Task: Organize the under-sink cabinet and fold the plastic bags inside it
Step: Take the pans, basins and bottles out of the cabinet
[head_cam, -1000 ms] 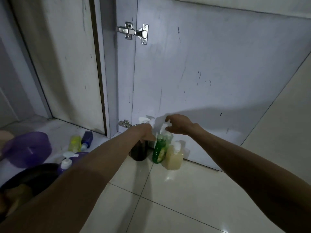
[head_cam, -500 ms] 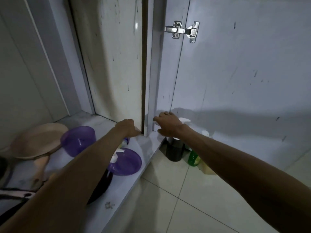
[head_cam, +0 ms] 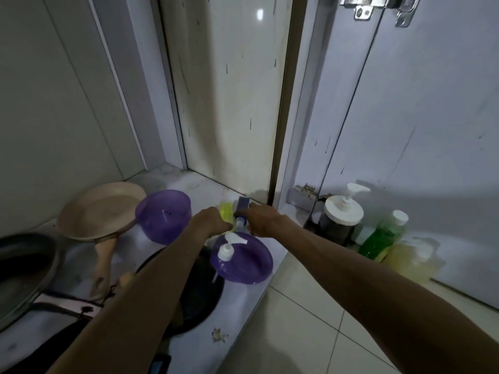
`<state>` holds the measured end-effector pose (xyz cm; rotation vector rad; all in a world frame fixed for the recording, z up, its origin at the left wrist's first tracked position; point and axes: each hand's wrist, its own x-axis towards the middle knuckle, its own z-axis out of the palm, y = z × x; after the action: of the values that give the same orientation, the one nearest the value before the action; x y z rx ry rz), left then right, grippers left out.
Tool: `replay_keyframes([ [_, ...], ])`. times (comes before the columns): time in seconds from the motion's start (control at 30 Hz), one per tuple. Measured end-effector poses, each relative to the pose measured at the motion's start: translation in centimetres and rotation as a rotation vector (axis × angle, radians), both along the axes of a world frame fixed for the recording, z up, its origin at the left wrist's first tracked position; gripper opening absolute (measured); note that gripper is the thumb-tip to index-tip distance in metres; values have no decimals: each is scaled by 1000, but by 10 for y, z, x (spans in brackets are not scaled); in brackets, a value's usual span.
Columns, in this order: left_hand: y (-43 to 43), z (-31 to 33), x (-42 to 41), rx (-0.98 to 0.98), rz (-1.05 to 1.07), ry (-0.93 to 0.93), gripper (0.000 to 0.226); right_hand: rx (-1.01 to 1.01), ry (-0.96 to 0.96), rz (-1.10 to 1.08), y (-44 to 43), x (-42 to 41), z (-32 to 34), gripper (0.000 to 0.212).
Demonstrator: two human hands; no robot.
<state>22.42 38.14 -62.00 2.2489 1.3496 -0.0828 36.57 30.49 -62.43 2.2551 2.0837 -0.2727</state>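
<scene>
Both grips sit on the cabinet floor, purple bowl just left of them. Left hand clasps the yellow bottle; right hand clasps the blue bottle. Judged light, rigid, slick: hold mid-body.

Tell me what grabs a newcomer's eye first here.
Both hands meet mid-cabinet: the left hand grips a yellow bottle, the right hand a blue bottle beside it. A purple bowl sits to their left, a purple dish nearer, a white pump bottle at its edge. Outside, a green bottle stands on the tiles by the open door.
</scene>
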Motion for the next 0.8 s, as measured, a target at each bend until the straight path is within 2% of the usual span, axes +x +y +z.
replay_keyframes([
  [0.1,6,-15,1,-84,49,-33,47,-61,-15,-27,7,-1,-18,64],
  [0.2,11,-28,4,-125,93,-75,36,-57,99,-94,12,3,-30,56],
  [0.37,19,-38,10,-243,211,-161,32,-66,141,-82,15,11,-35,53],
  [0.5,18,-37,14,-193,254,-196,25,-26,285,-194,13,17,-30,32],
  [0.67,21,-26,8,-162,305,-286,22,87,222,-245,-1,24,-24,27],
  [0.8,22,-13,8,-32,262,-257,32,128,240,-296,-11,34,-8,26],
])
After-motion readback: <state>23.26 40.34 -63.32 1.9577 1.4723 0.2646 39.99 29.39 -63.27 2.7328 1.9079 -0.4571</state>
